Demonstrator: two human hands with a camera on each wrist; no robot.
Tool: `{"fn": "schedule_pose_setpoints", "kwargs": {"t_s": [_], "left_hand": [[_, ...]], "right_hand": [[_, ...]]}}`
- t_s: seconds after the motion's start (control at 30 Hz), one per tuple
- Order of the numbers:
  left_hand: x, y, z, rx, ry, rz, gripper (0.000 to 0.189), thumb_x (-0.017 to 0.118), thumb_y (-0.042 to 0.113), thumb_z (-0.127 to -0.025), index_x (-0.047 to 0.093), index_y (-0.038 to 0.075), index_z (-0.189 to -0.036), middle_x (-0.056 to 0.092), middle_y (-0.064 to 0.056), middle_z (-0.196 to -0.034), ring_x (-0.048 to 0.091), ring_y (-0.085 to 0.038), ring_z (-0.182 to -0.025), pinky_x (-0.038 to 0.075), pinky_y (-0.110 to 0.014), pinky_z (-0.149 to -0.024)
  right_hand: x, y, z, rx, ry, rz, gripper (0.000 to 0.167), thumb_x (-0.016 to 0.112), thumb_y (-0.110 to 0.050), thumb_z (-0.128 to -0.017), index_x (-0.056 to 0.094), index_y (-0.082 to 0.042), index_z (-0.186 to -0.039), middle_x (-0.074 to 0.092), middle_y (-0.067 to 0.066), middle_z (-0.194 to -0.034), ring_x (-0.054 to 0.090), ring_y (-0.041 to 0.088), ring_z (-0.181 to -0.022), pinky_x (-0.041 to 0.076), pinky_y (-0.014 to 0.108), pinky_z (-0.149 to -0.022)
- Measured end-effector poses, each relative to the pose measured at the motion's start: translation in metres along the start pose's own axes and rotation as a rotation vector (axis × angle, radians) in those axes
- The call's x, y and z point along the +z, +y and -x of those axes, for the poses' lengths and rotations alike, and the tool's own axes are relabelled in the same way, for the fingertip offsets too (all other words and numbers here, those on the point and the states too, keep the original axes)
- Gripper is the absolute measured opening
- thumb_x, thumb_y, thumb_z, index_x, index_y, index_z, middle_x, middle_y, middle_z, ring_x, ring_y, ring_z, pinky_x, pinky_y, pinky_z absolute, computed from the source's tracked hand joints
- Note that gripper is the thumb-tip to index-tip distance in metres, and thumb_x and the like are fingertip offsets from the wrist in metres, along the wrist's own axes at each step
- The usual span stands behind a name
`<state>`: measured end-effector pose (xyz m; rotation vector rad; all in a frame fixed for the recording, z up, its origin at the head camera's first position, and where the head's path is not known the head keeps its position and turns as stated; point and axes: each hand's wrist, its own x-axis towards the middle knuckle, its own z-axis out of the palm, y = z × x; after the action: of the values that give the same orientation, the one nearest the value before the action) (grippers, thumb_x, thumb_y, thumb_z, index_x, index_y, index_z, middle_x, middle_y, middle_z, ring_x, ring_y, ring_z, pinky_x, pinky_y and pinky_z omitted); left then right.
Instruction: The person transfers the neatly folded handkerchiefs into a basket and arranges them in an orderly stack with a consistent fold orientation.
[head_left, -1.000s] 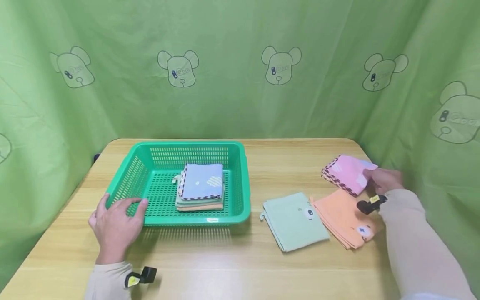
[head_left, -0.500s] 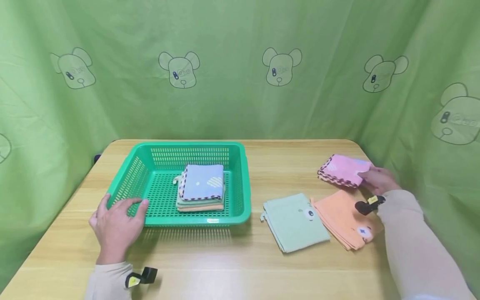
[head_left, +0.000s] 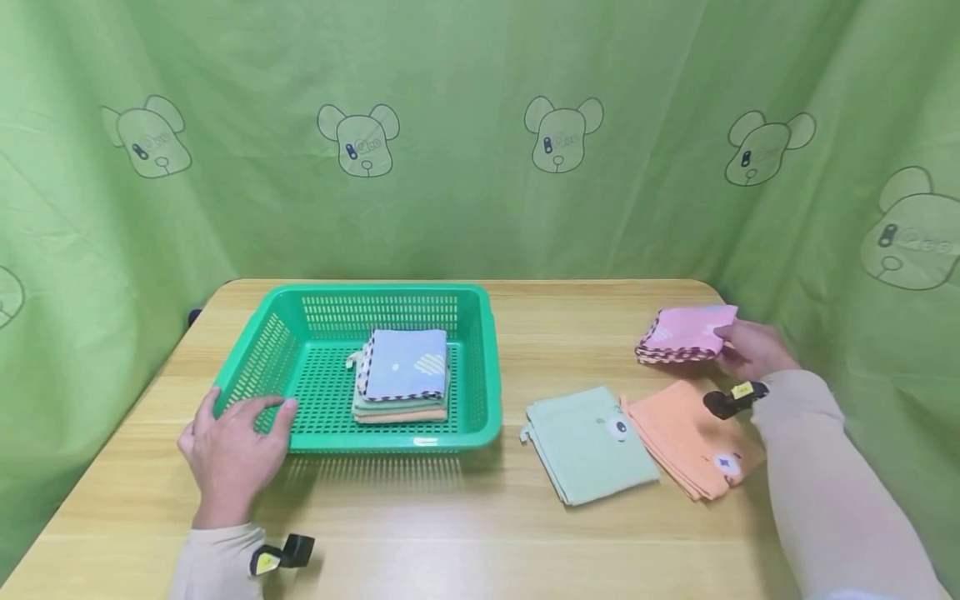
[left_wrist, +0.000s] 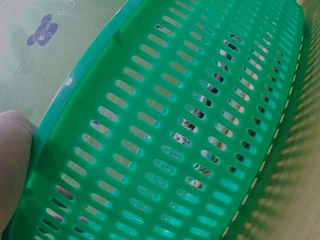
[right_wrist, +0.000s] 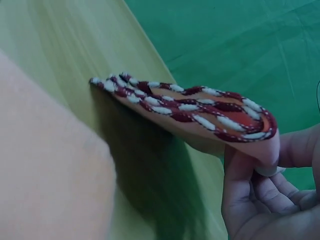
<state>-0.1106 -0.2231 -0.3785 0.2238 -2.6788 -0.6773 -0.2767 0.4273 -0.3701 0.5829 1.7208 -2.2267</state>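
In the head view my right hand [head_left: 756, 350] pinches the right edge of a folded pink towel [head_left: 686, 329] with a dark checked border. The right wrist view shows the thumb and fingers on the towel's folded corner [right_wrist: 267, 150], its layers raised above the table. My left hand [head_left: 236, 454] grips the front-left corner of a green plastic basket [head_left: 491, 367]; the left wrist view shows mostly the basket's slotted wall [left_wrist: 150, 105]. Inside the basket lies a folded blue towel [head_left: 405, 362] on top of green and orange ones [head_left: 401, 413].
A folded light green towel [head_left: 588, 450] and a folded orange towel [head_left: 690, 433] lie on the wooden table [head_left: 450, 533], right of the basket, edges nearly touching. Green curtains [head_left: 465, 208] hang behind and at both sides.
My right hand has lifted the pink towel and shifted it slightly left and away from me, off the orange towel's upper edge. The left hand and basket hold still.
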Motion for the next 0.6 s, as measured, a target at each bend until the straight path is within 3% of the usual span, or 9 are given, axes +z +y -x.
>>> {"fn": "schedule_pose_setpoints", "kwargs": {"t_s": [0.43,0.53,0.6], "left_hand": [[0.001,0.0,0.0,0.0,0.002,-0.003,0.048,0.047,0.049,-0.098,0.067,0.008,-0.112,0.06,-0.025,-0.124,0.021,-0.05,-0.138,0.015,-0.07,-0.098],[0.0,0.0,0.0,-0.001,-0.001,-0.004,0.048,0.047,0.049,-0.098,0.067,0.008,-0.113,0.06,-0.025,-0.125,0.021,-0.05,-0.138,0.015,-0.07,-0.098],[0.0,0.0,0.0,-0.001,-0.002,-0.003,0.048,0.047,0.049,-0.098,0.067,0.008,-0.113,0.06,-0.025,-0.125,0.021,-0.05,-0.138,0.015,-0.07,-0.098]], "right_hand": [[0.014,-0.003,0.001,-0.079,-0.005,-0.076,0.029,0.048,0.008,-0.095,0.066,-0.012,-0.086,0.062,0.002,-0.082,0.063,0.014,-0.073,0.055,0.023,-0.07],[0.017,-0.003,0.001,-0.088,-0.012,-0.088,0.024,0.049,0.008,-0.095,0.063,-0.012,-0.094,0.064,0.003,-0.083,0.064,0.014,-0.074,0.055,0.023,-0.072],[0.019,-0.004,0.001,-0.093,-0.008,-0.08,0.025,0.05,0.007,-0.095,0.06,-0.012,-0.109,0.065,0.002,-0.084,0.064,0.014,-0.075,0.055,0.023,-0.073]]}}
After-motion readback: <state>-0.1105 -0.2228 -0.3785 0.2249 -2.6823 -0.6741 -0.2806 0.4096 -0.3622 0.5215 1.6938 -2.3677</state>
